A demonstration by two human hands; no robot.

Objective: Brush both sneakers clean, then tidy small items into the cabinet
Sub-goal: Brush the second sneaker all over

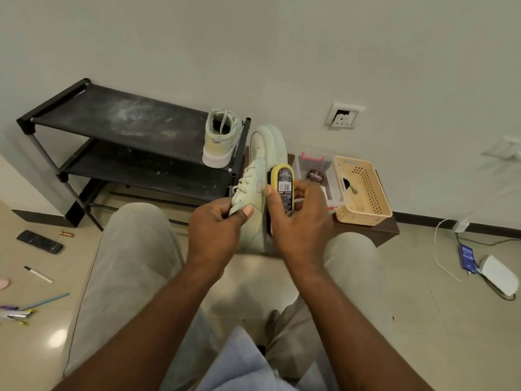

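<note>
Two sneakers are here, and one brush [283,190]. The first sneaker [253,176] is in the middle of the frame, turned on its side with the toe pointing up. The fingers of the left hand [217,224] are curled round its near end. It is pale green, with laces of the same colour and a thick sole. The second sneaker [221,139] stands on the top shelf of the black shoe rack [112,117], left of centre. The right hand [298,218] grips the yellow brush, its bristle side against the first sneaker. One basket [363,190] sits on the low bench [386,232] at the right.
</note>
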